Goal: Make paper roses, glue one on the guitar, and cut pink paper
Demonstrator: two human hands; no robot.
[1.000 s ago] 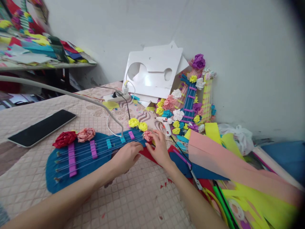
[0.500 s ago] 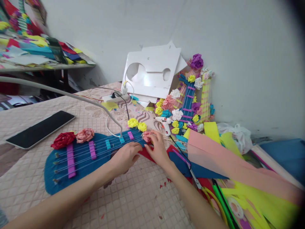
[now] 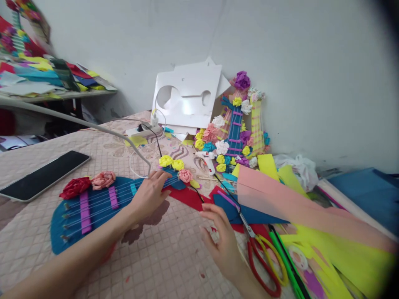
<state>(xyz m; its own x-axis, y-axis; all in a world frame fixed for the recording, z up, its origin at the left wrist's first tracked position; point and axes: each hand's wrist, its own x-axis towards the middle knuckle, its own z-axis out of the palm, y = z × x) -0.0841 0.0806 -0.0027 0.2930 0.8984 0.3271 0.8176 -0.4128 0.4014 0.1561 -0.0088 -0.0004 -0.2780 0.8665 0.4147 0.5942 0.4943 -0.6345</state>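
Note:
A blue toy guitar (image 3: 102, 216) lies on the table, with white strings and purple and light-blue strips across it. My left hand (image 3: 151, 192) rests on its neck, fingers stretched over the strings. Red (image 3: 75, 188) and pink (image 3: 103, 180) paper roses sit on its body. At the head end are yellow roses (image 3: 172, 162) and a pink rose (image 3: 185, 176). My right hand (image 3: 221, 238) hovers apart from the guitar, fingers spread and holding nothing. Just left of it lies red paper (image 3: 187, 198); scissors (image 3: 264, 257) with red and yellow handles are to its right.
A white glue gun (image 3: 208, 161) stands behind the guitar head. Finished flowered guitars (image 3: 236, 128) lean against the wall beside white cut-out boards (image 3: 187, 97). A phone (image 3: 45, 174) lies at left, near a power strip (image 3: 141, 129). A white cable (image 3: 109, 129) arches overhead; coloured paper (image 3: 299, 199) covers the right.
My right hand has let go of the pink rose at the guitar head and drawn back toward me. My left hand has shifted left along the neck. The camera view has turned slightly right.

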